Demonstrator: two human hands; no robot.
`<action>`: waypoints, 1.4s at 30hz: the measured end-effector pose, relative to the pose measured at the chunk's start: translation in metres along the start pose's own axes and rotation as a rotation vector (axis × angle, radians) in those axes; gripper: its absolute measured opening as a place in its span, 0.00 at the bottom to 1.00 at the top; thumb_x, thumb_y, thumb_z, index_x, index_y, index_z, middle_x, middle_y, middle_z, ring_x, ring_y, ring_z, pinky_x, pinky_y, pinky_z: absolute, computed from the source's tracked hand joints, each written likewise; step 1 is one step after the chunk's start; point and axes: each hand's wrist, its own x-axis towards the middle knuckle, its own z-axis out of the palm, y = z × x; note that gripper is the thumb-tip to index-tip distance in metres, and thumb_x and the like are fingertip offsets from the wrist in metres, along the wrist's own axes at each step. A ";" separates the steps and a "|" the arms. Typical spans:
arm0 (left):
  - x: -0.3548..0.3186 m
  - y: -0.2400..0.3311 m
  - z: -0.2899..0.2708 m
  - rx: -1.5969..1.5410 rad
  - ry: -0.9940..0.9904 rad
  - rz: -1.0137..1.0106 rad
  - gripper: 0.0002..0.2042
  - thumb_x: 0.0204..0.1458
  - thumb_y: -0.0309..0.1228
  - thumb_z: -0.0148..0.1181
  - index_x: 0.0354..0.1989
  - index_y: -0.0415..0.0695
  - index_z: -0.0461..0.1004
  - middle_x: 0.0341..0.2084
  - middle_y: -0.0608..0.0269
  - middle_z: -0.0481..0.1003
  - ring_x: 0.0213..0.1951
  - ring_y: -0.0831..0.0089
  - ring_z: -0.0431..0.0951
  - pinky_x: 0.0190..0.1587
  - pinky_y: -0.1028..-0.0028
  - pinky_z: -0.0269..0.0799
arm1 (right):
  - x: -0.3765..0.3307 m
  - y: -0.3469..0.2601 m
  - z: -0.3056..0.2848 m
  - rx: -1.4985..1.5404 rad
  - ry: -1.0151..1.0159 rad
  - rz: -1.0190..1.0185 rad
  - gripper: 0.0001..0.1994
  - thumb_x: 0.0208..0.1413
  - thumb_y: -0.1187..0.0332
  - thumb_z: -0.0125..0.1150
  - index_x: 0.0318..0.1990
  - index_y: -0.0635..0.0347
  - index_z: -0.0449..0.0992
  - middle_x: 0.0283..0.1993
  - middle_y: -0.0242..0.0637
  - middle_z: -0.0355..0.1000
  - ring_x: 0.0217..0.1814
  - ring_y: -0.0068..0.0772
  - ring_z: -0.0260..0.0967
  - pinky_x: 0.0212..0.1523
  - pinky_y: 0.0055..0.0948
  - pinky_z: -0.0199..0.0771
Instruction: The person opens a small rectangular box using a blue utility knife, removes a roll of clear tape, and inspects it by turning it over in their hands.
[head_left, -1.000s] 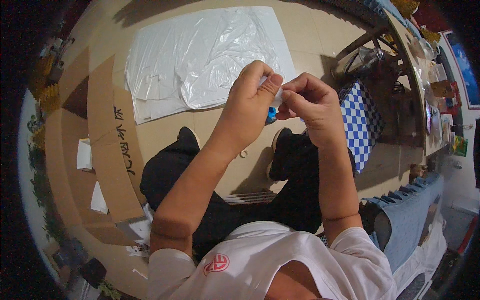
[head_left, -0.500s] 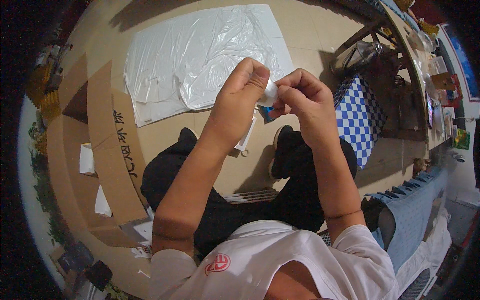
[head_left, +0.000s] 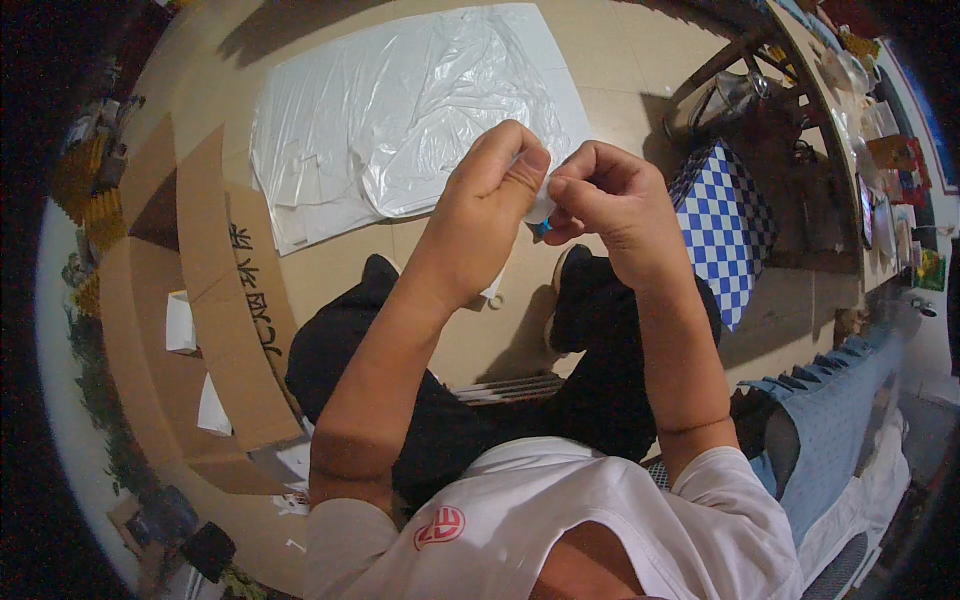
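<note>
In front of my knees, both hands are raised and close together. My left hand (head_left: pixel 490 185) is closed round a small white rounded object (head_left: pixel 540 208), mostly hidden by its fingers and thumb. My right hand (head_left: pixel 610 195) is closed in a pinch, thumb against curled fingers, at the right edge of that white object. What lies between its fingertips is too small to make out. A small bright blue thing (head_left: pixel 545 228) shows just below the right fingertips; I cannot tell whether it is held.
A white sheet under clear plastic film (head_left: pixel 420 110) lies on the tiled floor ahead. An open cardboard box (head_left: pixel 235 300) with small white boxes (head_left: pixel 181 322) stands left. At right are a blue-and-white checked box (head_left: pixel 720 235) and a wooden table (head_left: pixel 825 150). A small ring (head_left: pixel 496 301) lies between my feet.
The hands have drawn slightly closer together and the left one has turned a little, so less of the white object shows. The blue thing's visible part looks smaller and brighter.
</note>
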 end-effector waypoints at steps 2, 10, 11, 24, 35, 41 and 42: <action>0.000 -0.002 0.000 -0.021 -0.006 -0.020 0.14 0.65 0.42 0.42 0.35 0.44 0.65 0.27 0.71 0.61 0.33 0.81 0.60 0.38 0.78 0.59 | 0.001 0.002 -0.001 0.010 0.005 -0.011 0.08 0.52 0.71 0.62 0.29 0.67 0.71 0.26 0.37 0.72 0.25 0.27 0.74 0.28 0.27 0.80; 0.000 0.002 0.001 -0.057 0.010 -0.067 0.13 0.65 0.41 0.43 0.35 0.45 0.66 0.27 0.72 0.62 0.32 0.81 0.60 0.37 0.78 0.59 | 0.000 0.004 0.005 0.011 0.052 -0.031 0.07 0.52 0.73 0.59 0.29 0.68 0.70 0.26 0.37 0.72 0.25 0.26 0.73 0.28 0.28 0.81; 0.000 0.003 0.002 -0.069 0.012 -0.076 0.13 0.65 0.41 0.43 0.35 0.45 0.66 0.27 0.72 0.62 0.32 0.81 0.60 0.37 0.78 0.59 | 0.000 0.004 0.006 0.005 0.057 -0.039 0.07 0.52 0.73 0.59 0.29 0.68 0.70 0.26 0.37 0.72 0.25 0.26 0.73 0.28 0.28 0.81; 0.000 0.012 -0.005 -0.158 0.012 -0.110 0.15 0.65 0.44 0.41 0.34 0.47 0.66 0.29 0.72 0.63 0.34 0.81 0.61 0.41 0.78 0.59 | -0.002 0.001 0.011 0.084 0.056 -0.058 0.06 0.54 0.74 0.56 0.31 0.68 0.69 0.28 0.36 0.70 0.26 0.27 0.74 0.32 0.27 0.81; 0.002 0.008 -0.001 -0.049 0.037 -0.065 0.16 0.65 0.45 0.41 0.36 0.46 0.66 0.30 0.71 0.63 0.36 0.81 0.61 0.43 0.78 0.59 | 0.002 0.010 0.007 0.147 0.021 -0.075 0.03 0.51 0.79 0.55 0.32 0.69 0.69 0.31 0.37 0.70 0.32 0.34 0.78 0.34 0.26 0.80; 0.004 0.008 -0.001 -0.362 0.074 -0.151 0.17 0.66 0.45 0.39 0.38 0.44 0.67 0.31 0.70 0.66 0.36 0.81 0.64 0.42 0.78 0.61 | 0.003 0.010 0.007 0.226 -0.001 -0.136 0.04 0.51 0.78 0.55 0.34 0.69 0.69 0.31 0.37 0.70 0.30 0.32 0.77 0.33 0.26 0.79; 0.004 0.009 -0.001 -0.394 0.091 -0.159 0.17 0.66 0.45 0.39 0.38 0.44 0.68 0.31 0.70 0.66 0.36 0.81 0.65 0.41 0.78 0.61 | 0.002 0.008 0.008 0.248 -0.003 -0.135 0.04 0.51 0.78 0.56 0.34 0.68 0.69 0.31 0.37 0.70 0.29 0.32 0.76 0.33 0.26 0.79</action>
